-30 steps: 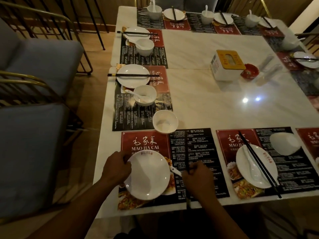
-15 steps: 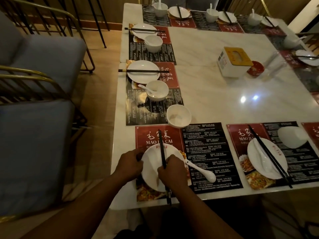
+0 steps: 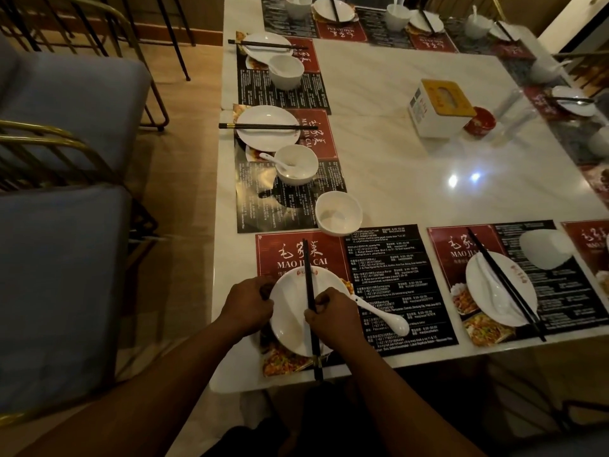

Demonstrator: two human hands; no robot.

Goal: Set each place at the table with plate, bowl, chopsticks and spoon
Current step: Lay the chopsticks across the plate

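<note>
A white plate (image 3: 291, 311) lies on the red and black placemat (image 3: 389, 275) at the table's near edge. My left hand (image 3: 245, 306) grips the plate's left rim. My right hand (image 3: 331, 316) holds black chopsticks (image 3: 308, 275) that lie lengthwise across the plate, pointing away from me. A white spoon (image 3: 382, 313) rests on the placemat just right of my right hand, and it is unclear whether the hand touches it. An empty white bowl (image 3: 337, 212) stands beyond the placemat's top edge.
The place to the right has a plate (image 3: 514, 291) with spoon and chopsticks and a bowl (image 3: 543, 249). Set places line the left side and far edge. A tissue box (image 3: 438, 107) and red dish (image 3: 479, 122) sit mid-table. Grey chairs (image 3: 59, 275) stand at left.
My right hand has brought the chopsticks from the plate's right side onto the plate, lying lengthwise across it. The spoon now shows on the placemat. My left hand stays on the rim.
</note>
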